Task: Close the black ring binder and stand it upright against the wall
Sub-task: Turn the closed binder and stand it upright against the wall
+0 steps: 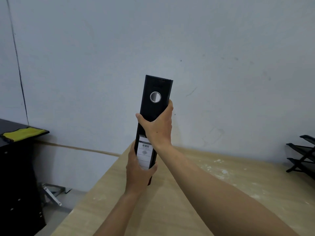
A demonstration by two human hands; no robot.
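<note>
Black binder [154,106] closed, held nearly upright above wooden table [196,193], spine facing camera, wall [170,40] behind. Left hand [136,171] wrapped lower end over white label [144,154]. Right hand [157,126] clasped spine mid-height, below metal ring hole [155,97]. Black tray rack [301,155] at table's right.

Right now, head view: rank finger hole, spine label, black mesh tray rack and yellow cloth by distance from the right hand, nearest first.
From the right hand, gripping the black ring binder mid-spine:
1. Finger hole, just above the hand on the spine.
2. Spine label, just below, partly under the left hand. Close to call against 1.
3. Yellow cloth, far left on the dark cabinet.
4. Black mesh tray rack, far right on the table.
</note>
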